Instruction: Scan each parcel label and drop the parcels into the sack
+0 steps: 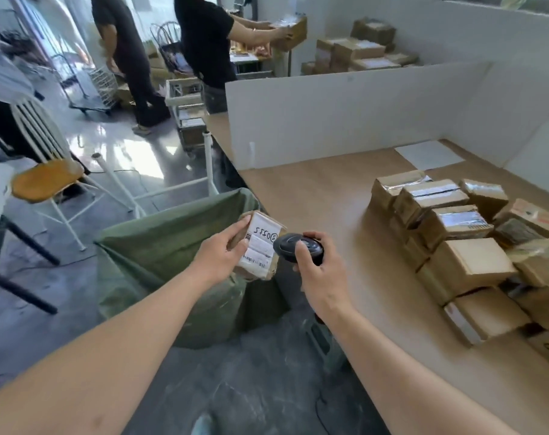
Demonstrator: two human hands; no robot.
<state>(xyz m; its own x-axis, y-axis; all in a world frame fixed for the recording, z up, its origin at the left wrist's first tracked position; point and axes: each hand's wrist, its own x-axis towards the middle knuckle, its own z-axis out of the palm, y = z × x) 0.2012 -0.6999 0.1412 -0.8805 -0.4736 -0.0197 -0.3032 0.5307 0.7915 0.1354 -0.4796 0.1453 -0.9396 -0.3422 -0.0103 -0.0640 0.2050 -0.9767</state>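
My left hand grips a small brown parcel with its white label facing up, handwriting and barcodes visible on it. The parcel is held over the near edge of the open green sack, which stands on the floor beside the table. My right hand grips a black handheld scanner, whose head points at the label from the right, a few centimetres away. A pile of several taped cardboard parcels lies on the wooden table to the right.
White partition boards fence the table's far and right sides. A sheet of white paper lies at the back. A white chair with a wooden seat stands left of the sack. Two people work at the back near more stacked boxes.
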